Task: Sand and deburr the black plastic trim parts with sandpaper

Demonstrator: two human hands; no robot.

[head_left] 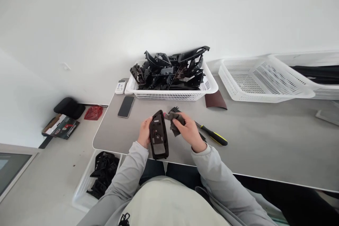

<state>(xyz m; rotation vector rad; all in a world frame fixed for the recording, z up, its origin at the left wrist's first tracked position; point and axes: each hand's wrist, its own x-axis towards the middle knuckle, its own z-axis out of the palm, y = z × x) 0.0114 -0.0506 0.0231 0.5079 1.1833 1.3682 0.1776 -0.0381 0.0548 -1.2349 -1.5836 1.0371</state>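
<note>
Dark plastic panel (158,137) sits in the left hand's (144,132) grip. The right hand's (188,130) grip pinches a grey cloth (175,122) just beside it.

Left hand (144,132): raised, fingers curled in a closed grip, thumb uppermost, wrist bent little. Right hand (188,130): across from the left one, near but apart, about level with it; thumb and fingers pinched together, pointing toward the left hand. Both bare. Forearms (127,174) run from the lower corners of the view, converging toward the hands; light grey sleeves (219,169) reach both wrists. Right wrist (200,146) partly exposed above its cuff. Fingertips of left hand partly hidden.
</note>
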